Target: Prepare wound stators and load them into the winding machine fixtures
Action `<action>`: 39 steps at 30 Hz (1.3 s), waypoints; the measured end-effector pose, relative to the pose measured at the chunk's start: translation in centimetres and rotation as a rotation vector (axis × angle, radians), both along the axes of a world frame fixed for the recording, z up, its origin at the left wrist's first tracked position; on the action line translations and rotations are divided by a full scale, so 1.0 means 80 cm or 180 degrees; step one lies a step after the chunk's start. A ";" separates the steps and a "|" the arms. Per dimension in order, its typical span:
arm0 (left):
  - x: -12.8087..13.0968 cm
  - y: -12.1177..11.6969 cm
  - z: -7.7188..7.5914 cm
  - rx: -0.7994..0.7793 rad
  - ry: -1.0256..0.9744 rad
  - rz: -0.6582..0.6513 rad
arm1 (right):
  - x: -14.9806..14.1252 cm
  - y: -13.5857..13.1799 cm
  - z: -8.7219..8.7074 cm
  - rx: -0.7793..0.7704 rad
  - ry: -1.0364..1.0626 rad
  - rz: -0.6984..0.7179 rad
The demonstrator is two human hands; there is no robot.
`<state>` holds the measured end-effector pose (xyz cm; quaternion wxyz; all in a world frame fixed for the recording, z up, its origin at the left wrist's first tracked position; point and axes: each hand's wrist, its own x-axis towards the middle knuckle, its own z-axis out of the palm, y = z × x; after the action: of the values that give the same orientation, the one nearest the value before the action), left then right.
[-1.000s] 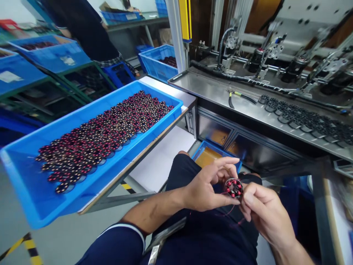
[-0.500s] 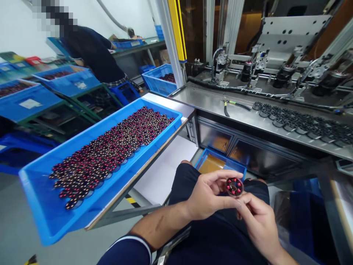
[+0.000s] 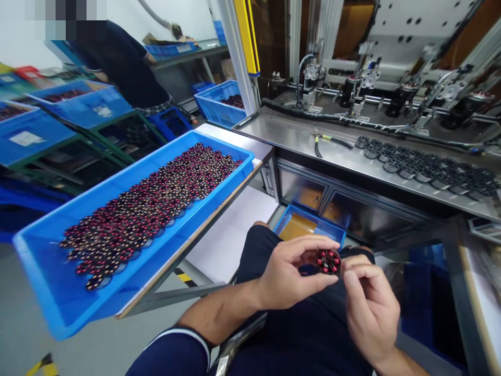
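My left hand (image 3: 291,271) grips a small round motor stator (image 3: 329,261) between thumb and fingers, its ring of red-and-black segments facing up. Close by its right edge, my right hand (image 3: 370,303) is closed, thumb against the fingertips; whatever is pinched there is too small to make out. Both hands are above my lap. To the left, a long blue tray (image 3: 133,183) carries many similar stators (image 3: 156,209) packed in rows.
A metal machine bench (image 3: 289,136) spans the right side, bearing pliers (image 3: 332,140) and rows of black round parts (image 3: 422,164). Machine fixtures (image 3: 368,78) stand behind. A blue bin (image 3: 285,219) lies below the bench. A co-worker (image 3: 125,68) sits at the back left among blue crates (image 3: 86,104).
My right hand has come slightly away from the stator to the right, its fingers now pinched. The stator has tilted a little in my left hand. The camera view has shifted slightly.
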<state>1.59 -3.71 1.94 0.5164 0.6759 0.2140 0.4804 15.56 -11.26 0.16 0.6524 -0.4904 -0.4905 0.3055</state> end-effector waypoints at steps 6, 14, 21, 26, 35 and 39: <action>0.003 0.005 -0.005 0.0063 -0.0125 0.0044 | 0.001 0.002 -0.008 -0.0004 0.0205 0.0132; 0.001 0.007 0.005 0.1382 0.0202 0.0588 | -0.005 0.011 -0.001 -0.0335 0.0610 0.0280; -0.003 0.012 0.006 0.1256 0.0198 0.0577 | -0.002 0.014 -0.008 -0.0195 0.0437 0.0152; -0.004 0.012 0.011 0.1532 0.0348 0.0567 | 0.008 0.021 0.011 0.0336 -0.0444 -0.0067; -0.004 0.015 0.001 0.0580 -0.0263 0.0318 | 0.013 0.029 -0.007 -0.0396 0.0749 -0.0157; -0.004 0.017 0.000 0.0150 -0.0309 0.0268 | 0.015 0.020 -0.018 0.0085 0.1179 0.0151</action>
<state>1.23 -2.33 1.94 0.4894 0.6542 0.2056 0.5388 16.74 -9.62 -1.29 0.7306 -0.4054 -0.3775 0.3993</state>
